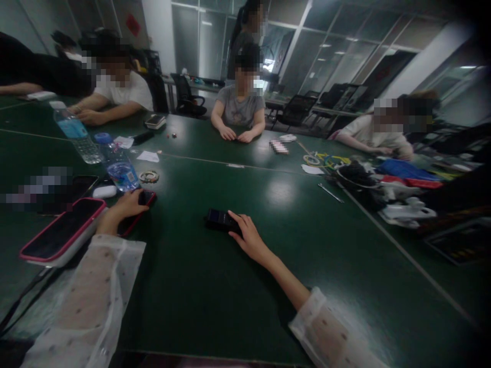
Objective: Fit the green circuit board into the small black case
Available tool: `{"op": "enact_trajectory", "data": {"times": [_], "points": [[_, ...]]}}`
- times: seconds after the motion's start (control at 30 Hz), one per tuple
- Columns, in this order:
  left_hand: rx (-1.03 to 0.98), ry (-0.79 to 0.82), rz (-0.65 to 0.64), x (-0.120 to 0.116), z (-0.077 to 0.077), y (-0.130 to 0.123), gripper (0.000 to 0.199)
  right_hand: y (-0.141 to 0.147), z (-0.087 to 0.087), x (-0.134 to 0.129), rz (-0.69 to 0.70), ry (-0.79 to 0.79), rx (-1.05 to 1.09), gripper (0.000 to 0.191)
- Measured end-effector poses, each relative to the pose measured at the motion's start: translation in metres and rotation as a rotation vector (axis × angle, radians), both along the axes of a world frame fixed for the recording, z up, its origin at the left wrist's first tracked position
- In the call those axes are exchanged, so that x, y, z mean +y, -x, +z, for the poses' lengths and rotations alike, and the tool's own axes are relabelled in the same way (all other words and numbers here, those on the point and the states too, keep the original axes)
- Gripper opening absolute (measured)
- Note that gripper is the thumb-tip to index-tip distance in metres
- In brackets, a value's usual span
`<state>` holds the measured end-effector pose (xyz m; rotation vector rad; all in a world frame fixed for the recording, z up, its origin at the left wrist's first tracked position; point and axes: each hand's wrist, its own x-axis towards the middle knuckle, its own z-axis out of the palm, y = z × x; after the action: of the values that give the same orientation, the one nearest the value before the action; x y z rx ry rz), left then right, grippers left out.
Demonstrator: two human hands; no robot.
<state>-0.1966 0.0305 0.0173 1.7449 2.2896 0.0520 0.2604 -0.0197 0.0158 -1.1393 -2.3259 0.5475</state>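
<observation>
My right hand [249, 237] lies over the near end of a small black handheld device [218, 216] with a little screen and buttons, which rests on the green table [184, 296]. Its fingers and thumb close about the device's sides. To the left, my left hand [128, 204] grips a smartphone in a red case [150, 197], covering much of it. Just beyond that hand stands a water bottle with a blue cap [118, 163]. A second phone in a pink-red case [65, 230] sits on a white block beside my left wrist.
A taller water bottle [76, 134], a white earbud case [104, 191] and a beaded bracelet [149, 176] are at the left. A wrench [330, 193] and a pile of cables and cloth [402, 171] lie at the right. Several people sit around the table.
</observation>
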Motion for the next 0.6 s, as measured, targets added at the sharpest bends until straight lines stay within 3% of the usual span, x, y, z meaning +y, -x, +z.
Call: {"op": "enact_trajectory", "data": {"times": [0.2,0.27,0.33,0.43,0.6], "points": [[0.083,-0.19,0.163,-0.019,0.012,-0.03,0.08,0.009,0.013,-0.015,-0.056,-0.184,0.008,0.065],[0.064,-0.209,0.19,-0.02,0.017,-0.036,0.08,0.022,0.024,-0.027,0.014,-0.215,0.056,0.057],[0.052,-0.224,0.204,-0.021,0.021,-0.04,0.083,0.044,0.034,-0.037,0.143,-0.15,0.133,0.053],[0.035,-0.279,0.207,-0.023,0.029,-0.043,0.085,0.096,0.038,-0.04,0.254,0.129,0.355,0.049],[-0.04,-0.344,0.251,-0.027,0.043,-0.041,0.082,0.214,0.014,-0.01,0.119,0.909,0.828,0.042]]}}
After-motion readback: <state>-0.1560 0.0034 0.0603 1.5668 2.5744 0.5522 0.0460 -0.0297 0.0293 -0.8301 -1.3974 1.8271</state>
